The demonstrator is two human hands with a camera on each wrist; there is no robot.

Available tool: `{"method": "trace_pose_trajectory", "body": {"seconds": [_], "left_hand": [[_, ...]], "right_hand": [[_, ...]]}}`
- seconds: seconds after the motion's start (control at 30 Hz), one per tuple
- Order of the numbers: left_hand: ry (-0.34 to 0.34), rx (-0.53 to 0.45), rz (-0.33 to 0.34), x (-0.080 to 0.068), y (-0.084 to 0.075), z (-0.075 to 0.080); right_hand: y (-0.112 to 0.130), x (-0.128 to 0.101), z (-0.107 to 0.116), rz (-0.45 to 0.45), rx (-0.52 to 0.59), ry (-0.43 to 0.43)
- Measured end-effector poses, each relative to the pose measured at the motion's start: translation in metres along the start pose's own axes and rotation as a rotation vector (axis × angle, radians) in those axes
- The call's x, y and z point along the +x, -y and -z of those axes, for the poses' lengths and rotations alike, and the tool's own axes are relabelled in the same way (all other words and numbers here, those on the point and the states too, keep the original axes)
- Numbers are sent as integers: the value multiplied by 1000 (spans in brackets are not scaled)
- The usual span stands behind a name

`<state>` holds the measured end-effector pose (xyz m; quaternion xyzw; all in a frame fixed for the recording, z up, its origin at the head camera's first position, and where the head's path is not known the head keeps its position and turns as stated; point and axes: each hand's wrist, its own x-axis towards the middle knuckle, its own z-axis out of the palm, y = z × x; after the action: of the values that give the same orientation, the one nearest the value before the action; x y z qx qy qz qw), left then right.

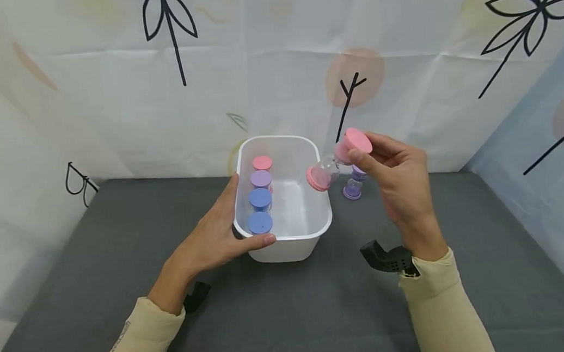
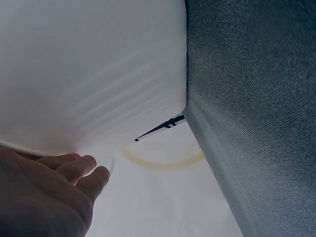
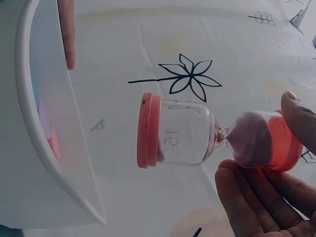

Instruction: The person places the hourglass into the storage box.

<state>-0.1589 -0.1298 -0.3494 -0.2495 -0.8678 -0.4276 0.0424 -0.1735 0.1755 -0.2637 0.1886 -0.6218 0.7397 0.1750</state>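
Note:
My right hand (image 1: 400,176) pinches a pink-capped sand timer (image 1: 330,164) by one end, between thumb and fingers. Tilted, it hangs in the air by the right rim of a white plastic bin (image 1: 297,249). In the right wrist view, pinkish sand sits mostly in the gripped bulb of the sand timer (image 3: 185,133), and "15" shows on the glass. My left hand (image 1: 212,227) rests on the bin's near left corner, fingers straight along the left wall, thumb across the front rim. Inside stand several timers in a row along the left wall, with pink, purple and blue caps (image 1: 260,222).
A purple sand timer (image 1: 353,186) stands on the grey table (image 1: 292,317) right of the bin, partly hidden behind my right hand and the pink timer. Behind the table hangs a white printed cloth (image 1: 285,88). Dark straps (image 1: 388,257) circle my wrists.

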Motion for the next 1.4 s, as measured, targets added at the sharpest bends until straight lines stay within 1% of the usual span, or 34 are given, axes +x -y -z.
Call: {"method": "trace_pose_trajectory", "body": {"seconds": [0.1, 0.23, 0.47, 0.73, 0.9, 1.03, 1.23, 1.4], "left_hand": [[-5, 2, -16, 1, 0, 0], [-6, 1, -17, 1, 0, 0], [-4, -12, -28, 1, 1, -1], [-6, -15, -19, 1, 1, 0], [-3, -13, -22, 1, 1, 0], [-3, -9, -20, 1, 1, 0], [-1, 6, -4, 1, 1, 0], [2, 9, 7, 1, 0, 0]], "right_hand": [[4, 6, -4, -35, -32, 46], [5, 18, -10, -84, -88, 123], [-2, 39, -16, -180, -162, 228], [-15, 63, -22, -245, -334, 285], [-23, 73, -26, -266, -398, 320], [-32, 78, -29, -279, -428, 336], [-47, 81, -32, -292, -443, 369], [-58, 82, -34, -331, -438, 387]]}}
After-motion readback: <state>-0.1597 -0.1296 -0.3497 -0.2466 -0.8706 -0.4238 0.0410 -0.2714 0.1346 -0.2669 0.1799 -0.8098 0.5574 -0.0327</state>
